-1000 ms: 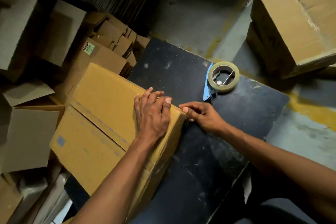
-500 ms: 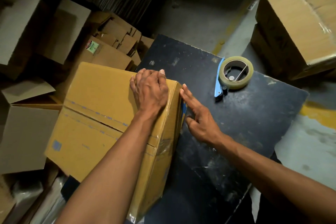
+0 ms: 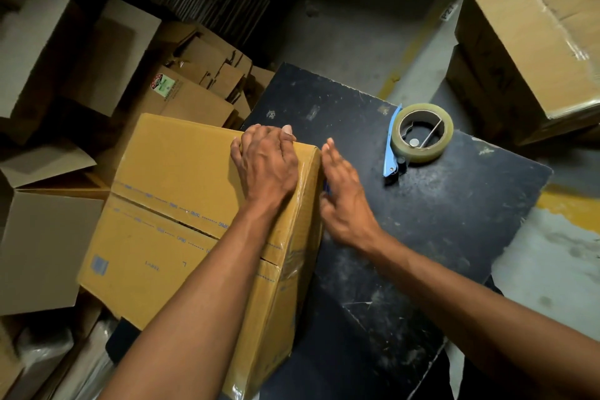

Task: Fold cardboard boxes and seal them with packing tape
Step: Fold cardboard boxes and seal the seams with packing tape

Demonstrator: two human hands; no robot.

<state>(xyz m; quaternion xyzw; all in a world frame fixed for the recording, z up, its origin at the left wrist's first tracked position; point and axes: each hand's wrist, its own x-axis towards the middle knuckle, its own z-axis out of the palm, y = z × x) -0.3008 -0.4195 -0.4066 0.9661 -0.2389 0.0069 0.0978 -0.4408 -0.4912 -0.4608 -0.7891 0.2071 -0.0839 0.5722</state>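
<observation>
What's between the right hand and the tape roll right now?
Only bare black tabletop, in the head view. The right hand is against the box; the tape roll sits apart.

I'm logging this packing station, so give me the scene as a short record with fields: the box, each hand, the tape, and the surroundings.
box: yellow cardboard box on the black table, clear tape along its right edge
left hand: left hand lies on the box top, fingers over the far edge
right hand: right hand, fingers straight, against the box's right side
tape: tape dispenser lies on the table, untouched
surroundings: sealed boxes at right, open cartons at left
</observation>
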